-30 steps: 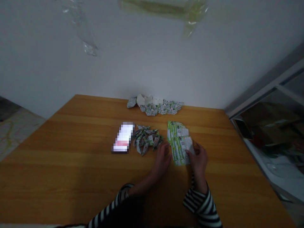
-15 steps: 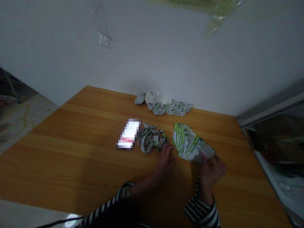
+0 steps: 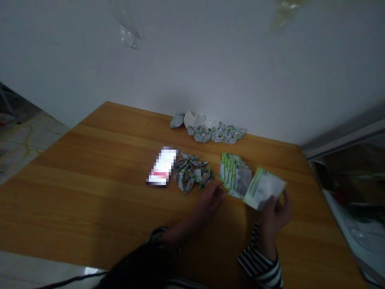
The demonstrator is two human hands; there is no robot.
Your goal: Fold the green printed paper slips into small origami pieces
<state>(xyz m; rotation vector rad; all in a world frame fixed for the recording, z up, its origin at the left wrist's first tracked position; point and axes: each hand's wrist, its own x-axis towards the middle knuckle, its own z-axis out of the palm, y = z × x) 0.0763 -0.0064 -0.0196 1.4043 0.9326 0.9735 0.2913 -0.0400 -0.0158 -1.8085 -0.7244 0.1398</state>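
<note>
You hold a green-white paper sheet (image 3: pixel 264 188) right of the sheet stack (image 3: pixel 235 174), R hand (image 3: pixel 274 220) fingers pinching its lower edge; L hand (image 3: pixel 210 200) fingers together, on bench (image 3: pixel 90 180) just beside stack. Next: keep sheet clear of stack.

Right hand (image 3: pixel 275 214) holds up a green-printed paper sheet (image 3: pixel 264 188) just right of the fanned stack of green-printed sheets (image 3: pixel 235 174) on the wooden table (image 3: pixel 105 192). Left hand (image 3: pixel 210 200) rests just beside that stack, fingertips (image 3: pixel 221 188) near a pile of folded paper pieces (image 3: pixel 192 174).
</note>
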